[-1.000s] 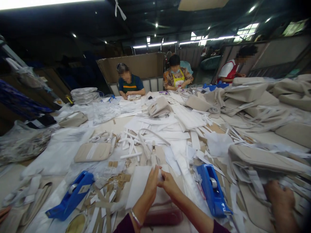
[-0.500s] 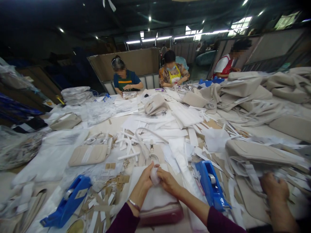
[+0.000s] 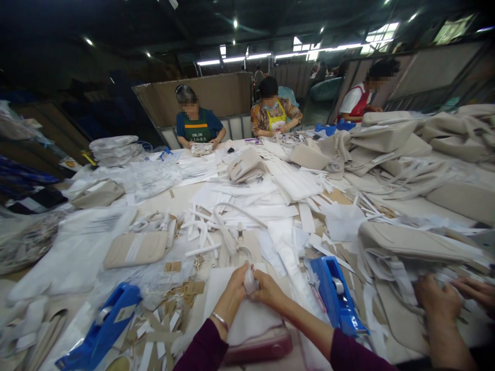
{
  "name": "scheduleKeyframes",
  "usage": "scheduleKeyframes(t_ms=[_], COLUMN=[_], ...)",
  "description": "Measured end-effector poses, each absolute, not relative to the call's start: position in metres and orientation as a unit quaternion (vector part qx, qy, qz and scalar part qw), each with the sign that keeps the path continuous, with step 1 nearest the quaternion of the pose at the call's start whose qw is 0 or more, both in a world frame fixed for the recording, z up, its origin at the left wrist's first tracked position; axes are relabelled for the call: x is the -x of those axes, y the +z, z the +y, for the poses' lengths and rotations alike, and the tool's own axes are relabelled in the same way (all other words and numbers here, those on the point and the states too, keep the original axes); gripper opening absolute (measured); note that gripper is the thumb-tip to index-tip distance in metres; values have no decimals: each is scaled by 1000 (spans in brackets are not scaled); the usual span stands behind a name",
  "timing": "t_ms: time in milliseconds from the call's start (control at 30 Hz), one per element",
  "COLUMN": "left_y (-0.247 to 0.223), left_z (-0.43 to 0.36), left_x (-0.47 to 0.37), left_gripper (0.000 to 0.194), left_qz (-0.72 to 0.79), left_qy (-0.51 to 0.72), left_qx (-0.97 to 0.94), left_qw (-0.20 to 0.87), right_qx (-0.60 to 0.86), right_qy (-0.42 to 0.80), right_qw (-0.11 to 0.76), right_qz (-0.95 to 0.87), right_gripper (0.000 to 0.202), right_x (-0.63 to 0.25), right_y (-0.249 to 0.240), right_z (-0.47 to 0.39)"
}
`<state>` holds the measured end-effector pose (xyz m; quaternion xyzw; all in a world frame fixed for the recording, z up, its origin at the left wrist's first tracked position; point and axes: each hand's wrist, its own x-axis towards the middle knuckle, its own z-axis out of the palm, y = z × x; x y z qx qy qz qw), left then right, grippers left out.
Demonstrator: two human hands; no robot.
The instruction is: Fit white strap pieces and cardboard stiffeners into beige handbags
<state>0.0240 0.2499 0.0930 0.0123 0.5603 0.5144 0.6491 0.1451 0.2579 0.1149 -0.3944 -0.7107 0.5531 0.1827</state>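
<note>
My left hand (image 3: 234, 289) and my right hand (image 3: 269, 289) meet at the centre front, closed on a white-wrapped strap section (image 3: 250, 282) between their fingers. The wrapping looks like thin translucent film or foam, but I cannot tell which. Just beyond the fingertips, a beige bag strap (image 3: 228, 232) with a small buckle (image 3: 240, 234) curves over the table. Beneath my hands lies a white sheet (image 3: 216, 288), and a dark red, smooth-edged thing (image 3: 263, 350) shows below its near edge. My forearms partly cover both.
Blue tape dispensers stand left (image 3: 106, 322) and right (image 3: 337, 293) of my arms. Paper tags (image 3: 193, 286), a flat beige bag (image 3: 135, 248) and white strips surround them. At right, a co-worker's hands (image 3: 439, 299) work by a beige bag (image 3: 410, 245). Co-workers sit across the table.
My hands have shifted slightly down and right, still together on the wrapped strap section. At right, a second co-worker's hand has come into view.
</note>
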Motion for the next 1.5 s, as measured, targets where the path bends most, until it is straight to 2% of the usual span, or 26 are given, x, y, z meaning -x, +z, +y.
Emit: scheduleKeyframes(t_ms=[100,200,300,467,600,667,733,800,867,933,1033,1133,1200,1267,1367,1500], left_y=[87,88,94,101,101,101,101,103,105,106,105,103,101,100,98,94], left_z=[251,245,234,222,222,220,216,213,211,210,209,206,203,200,197,199], left_x=[-29,-25,-15,-12,-16,-16,-16,-15,-15,-17,-28,-44,-54,-62,-67,-67], left_gripper=[35,40,42,46,38,34,31,30,30,31,32,34,34,35,35,33], left_qz=[600,631,673,592,583,589,596,606,616,625,638,644,632,615,614,622], left_qy=[522,537,540,481,511,513,510,506,502,498,494,501,523,549,564,566], left_qx=[-41,-82,-119,-159,-138,-141,-144,-148,-152,-152,-141,-121,-115,-122,-140,-141], left_qw=[605,554,491,628,616,608,603,596,588,581,574,565,560,552,534,522], right_qx=[453,461,479,471,440,463,511,554,584,605,584,501,442,397,376,398], right_qy=[611,661,648,552,531,491,450,457,478,510,595,672,703,731,749,645], right_qw=[130,145,155,174,223,236,175,46,2,60,197,334,391,397,354,330], right_qz=[-636,-574,-572,-666,-689,-699,-711,-694,-656,-609,-516,-431,-397,-388,-414,-562], right_gripper=[12,9,9,11,30,33,25,21,21,26,31,39,45,51,51,20], right_x=[-141,-142,-146,-145,-160,-186,-223,-258,-282,-290,-278,-261,-254,-251,-249,-248], right_y=[110,104,97,92,111,125,133,129,114,95,77,80,88,98,113,128], right_z=[260,260,260,263,259,248,228,203,179,163,158,165,170,174,179,184])
